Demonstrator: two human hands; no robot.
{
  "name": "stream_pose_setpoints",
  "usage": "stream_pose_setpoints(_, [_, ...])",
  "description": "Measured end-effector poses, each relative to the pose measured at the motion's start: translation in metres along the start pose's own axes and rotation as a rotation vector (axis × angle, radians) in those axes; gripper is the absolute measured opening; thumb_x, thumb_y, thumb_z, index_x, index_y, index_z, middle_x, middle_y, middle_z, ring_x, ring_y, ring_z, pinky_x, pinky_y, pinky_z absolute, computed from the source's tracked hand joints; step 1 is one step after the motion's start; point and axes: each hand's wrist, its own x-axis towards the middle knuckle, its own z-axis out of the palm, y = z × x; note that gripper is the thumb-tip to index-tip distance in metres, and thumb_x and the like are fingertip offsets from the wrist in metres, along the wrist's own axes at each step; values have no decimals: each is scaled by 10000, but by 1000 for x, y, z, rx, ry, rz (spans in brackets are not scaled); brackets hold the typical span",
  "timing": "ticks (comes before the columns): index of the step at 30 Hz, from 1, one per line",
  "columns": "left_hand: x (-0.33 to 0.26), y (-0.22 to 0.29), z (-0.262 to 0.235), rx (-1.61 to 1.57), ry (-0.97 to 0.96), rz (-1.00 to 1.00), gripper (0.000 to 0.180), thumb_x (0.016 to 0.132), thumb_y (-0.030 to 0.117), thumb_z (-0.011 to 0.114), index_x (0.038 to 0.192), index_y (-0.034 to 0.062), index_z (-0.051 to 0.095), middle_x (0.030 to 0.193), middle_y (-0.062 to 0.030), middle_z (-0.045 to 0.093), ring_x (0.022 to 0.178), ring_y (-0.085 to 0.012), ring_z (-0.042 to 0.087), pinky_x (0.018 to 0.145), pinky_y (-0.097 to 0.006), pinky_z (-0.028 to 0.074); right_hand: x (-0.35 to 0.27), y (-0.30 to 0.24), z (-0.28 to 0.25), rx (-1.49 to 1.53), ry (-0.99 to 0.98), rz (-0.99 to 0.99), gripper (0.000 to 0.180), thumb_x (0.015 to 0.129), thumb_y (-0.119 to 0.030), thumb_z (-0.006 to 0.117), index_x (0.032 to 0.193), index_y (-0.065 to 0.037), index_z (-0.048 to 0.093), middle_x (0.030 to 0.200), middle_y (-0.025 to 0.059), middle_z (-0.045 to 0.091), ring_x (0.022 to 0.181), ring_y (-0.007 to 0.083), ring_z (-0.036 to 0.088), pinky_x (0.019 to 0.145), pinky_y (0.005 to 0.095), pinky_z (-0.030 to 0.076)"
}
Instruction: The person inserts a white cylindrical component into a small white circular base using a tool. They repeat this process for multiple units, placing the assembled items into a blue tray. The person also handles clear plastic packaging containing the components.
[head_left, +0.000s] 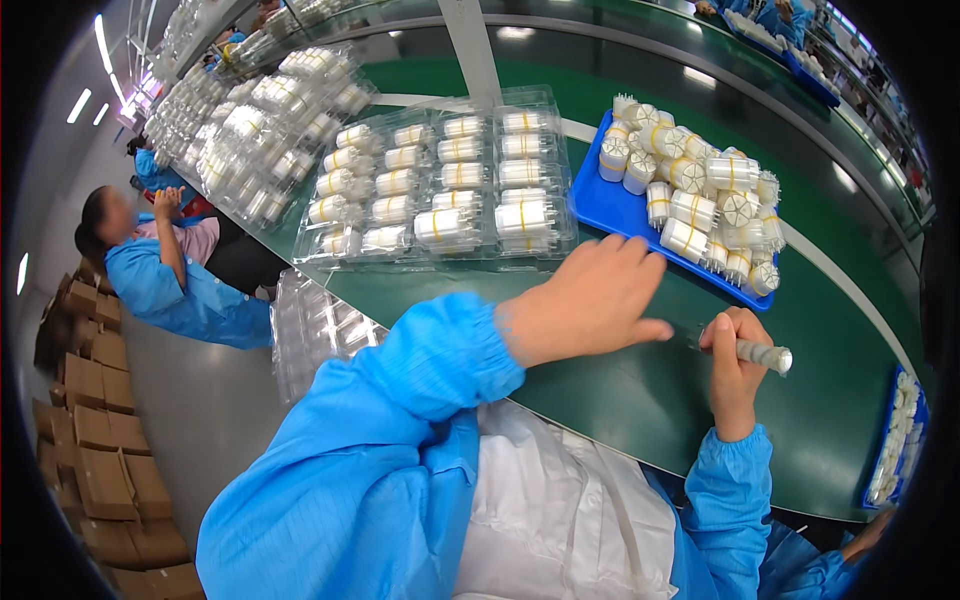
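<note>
My left hand (590, 300) hovers over the green work surface just short of the blue tray (590, 195), palm down, its fingers stretched and thumb apart. Nothing shows in it. To its right, my right hand (735, 365) is closed around a slim tool with a whitish, wrapped-looking round handle (765, 356). The tool's other end points toward my left hand; its tip is too small to make out. In the tray lies a heap of white ribbed cylindrical parts (690, 175), bundled with yellow bands. Both hands are apart from these parts.
Clear plastic trays (465, 262) of banded white bundles stand left of the blue tray, with more stacked behind. Empty-looking clear trays (320, 335) overhang the table's near edge. Another blue tray (880, 460) is far right. A co-worker (180, 265) sits at left near cardboard boxes (105, 400).
</note>
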Motion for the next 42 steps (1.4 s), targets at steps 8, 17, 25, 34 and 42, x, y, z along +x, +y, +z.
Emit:
stream_pose_setpoints(8, [-65,-27,38,-402,200,-41,573,839,145,782,1331,53,502,1231,-164,556,1106,-372,589,938,-442,507,-2,1,7,-42,-51,-26,312,972,-80,588,675,-14,523,639,41,550,572,108,482,527,280,391])
stream_pose_setpoints(17, [-180,-110,-88,314,523,-390,619,790,5,747,1355,5,492,1242,-202,621,1134,-380,610,1000,-446,485,-5,-2,8,-125,-94,-100,298,956,-79,603,675,-17,526,630,70,554,545,152,504,514,307,398])
stream_pose_setpoints(25, [-185,-136,-86,384,119,-470,646,838,-167,448,1460,11,431,1439,-290,484,1327,-448,473,1115,-492,387,-3,-7,10,-265,-103,-280,257,896,-23,636,671,-30,511,620,93,544,505,226,501,487,349,372])
stream_pose_setpoints(34, [-20,-72,-67,117,413,3,392,926,-63,518,1302,32,576,1258,-209,632,1177,-394,601,979,-461,496,1,1,17,-266,-128,-395,238,805,-9,713,661,-53,528,606,96,520,496,285,521,470,391,396])
stream_pose_setpoints(42, [141,-104,-2,217,308,206,446,851,34,650,1288,12,561,1229,-184,624,1139,-381,603,962,-445,507,8,4,9,-292,-51,-350,261,813,-37,722,654,-53,515,601,99,509,496,285,510,469,393,390])
